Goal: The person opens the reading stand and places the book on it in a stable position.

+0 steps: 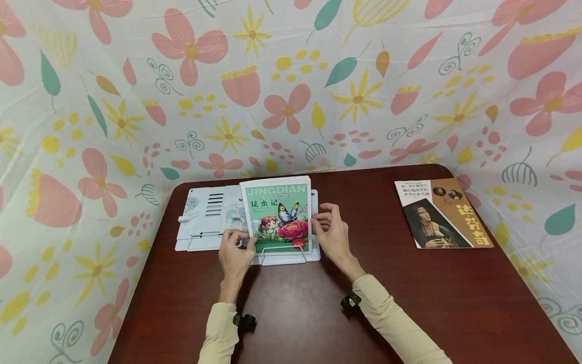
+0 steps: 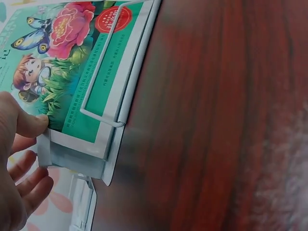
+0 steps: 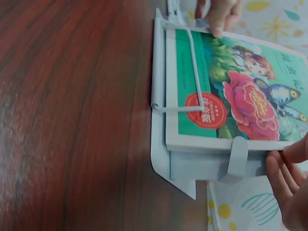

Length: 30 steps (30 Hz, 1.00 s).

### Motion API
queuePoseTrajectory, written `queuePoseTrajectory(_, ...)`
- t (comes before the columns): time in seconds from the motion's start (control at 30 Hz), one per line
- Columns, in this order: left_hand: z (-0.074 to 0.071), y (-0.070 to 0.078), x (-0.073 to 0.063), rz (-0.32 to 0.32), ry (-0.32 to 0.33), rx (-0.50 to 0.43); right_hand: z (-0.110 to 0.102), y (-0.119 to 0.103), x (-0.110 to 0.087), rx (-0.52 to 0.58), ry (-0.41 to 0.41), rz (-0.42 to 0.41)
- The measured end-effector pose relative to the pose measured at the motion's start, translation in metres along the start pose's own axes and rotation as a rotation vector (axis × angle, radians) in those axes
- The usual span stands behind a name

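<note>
A green-covered children's book [image 1: 277, 217] with a butterfly and a red flower leans upright on a pale folding book stand [image 1: 315, 253]. A wire holder [image 2: 89, 91] crosses the cover's lower edge. My left hand [image 1: 235, 255] grips the book's left edge, thumb on the cover beside a side clip [image 2: 44, 149], other fingers curled behind. At the opposite edge my right hand [image 1: 333, 235] holds the book with thumb and fingers, its fingertips at the stand's back panel. Lower on that side, another clip [image 3: 237, 159] folds over the book's edge.
A second pale book stand [image 1: 200, 217] lies flat on the left, overlapped by the upright one in the head view. On the table's right lies a book with a painted portrait [image 1: 441, 215]. Flowered cloth [image 1: 286, 101] hangs behind the dark wooden table [image 1: 291, 313].
</note>
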<state>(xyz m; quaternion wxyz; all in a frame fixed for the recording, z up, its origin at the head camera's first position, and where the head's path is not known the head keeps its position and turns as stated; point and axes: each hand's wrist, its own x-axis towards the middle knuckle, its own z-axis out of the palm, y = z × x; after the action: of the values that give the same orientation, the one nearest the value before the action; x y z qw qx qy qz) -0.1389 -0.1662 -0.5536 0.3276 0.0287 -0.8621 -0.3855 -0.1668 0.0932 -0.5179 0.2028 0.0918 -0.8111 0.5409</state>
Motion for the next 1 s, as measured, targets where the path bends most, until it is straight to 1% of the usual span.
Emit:
queuePoseTrajectory(0.13, -0.002, -0.002, -0.003, 0.021, 0.025, -0.040, -0.006, 0.004, -0.002, 0.022, -0.021, -0.017)
queuePoseTrajectory(0.17, -0.003, -0.003, -0.004, 0.017, 0.029, -0.056, -0.007, 0.005, -0.004, 0.009, -0.025, -0.024)
queuePoseTrajectory(0.2, -0.005, -0.004, -0.006, -0.007, 0.018, -0.082, -0.008, 0.007, -0.006, -0.010, -0.026, -0.029)
queuePoseTrajectory(0.27, -0.009, -0.008, -0.010, -0.094, -0.031, -0.125, -0.012, 0.011, -0.012, -0.039, -0.035, -0.015)
queuePoseTrajectory(0.33, -0.014, -0.010, -0.014, -0.205, -0.103, -0.139, -0.014, 0.016, -0.018, -0.078, -0.062, 0.020)
queuePoseTrajectory(0.4, -0.019, -0.013, -0.016, -0.310, -0.192, -0.113, -0.017, 0.020, -0.025, -0.091, -0.116, 0.086)
queuePoseTrajectory(0.43, -0.021, -0.013, -0.017, -0.341, -0.231, -0.092, -0.017, 0.022, -0.028, -0.093, -0.149, 0.122)
queuePoseTrajectory(0.47, -0.023, -0.012, -0.017, -0.360, -0.264, -0.071, -0.018, 0.024, -0.031, -0.097, -0.182, 0.151)
queuePoseTrajectory(0.53, -0.024, -0.011, -0.017, -0.368, -0.312, -0.039, -0.018, 0.025, -0.036, -0.115, -0.247, 0.197)
queuePoseTrajectory(0.57, -0.025, -0.010, -0.016, -0.364, -0.326, -0.029, -0.017, 0.025, -0.038, -0.123, -0.274, 0.210)
queuePoseTrajectory(0.67, -0.026, -0.007, -0.015, -0.352, -0.347, -0.017, -0.016, 0.024, -0.043, -0.156, -0.331, 0.214)
queuePoseTrajectory(0.77, -0.027, -0.003, -0.015, -0.354, -0.347, -0.015, -0.014, 0.021, -0.046, -0.160, -0.342, 0.216)
queuePoseTrajectory(0.9, -0.027, -0.001, -0.016, -0.359, -0.351, -0.012, -0.014, 0.014, -0.050, -0.164, -0.351, 0.245)
queuePoseTrajectory(1.0, -0.028, 0.000, -0.016, -0.350, -0.360, -0.007, -0.014, 0.011, -0.053, -0.179, -0.360, 0.255)
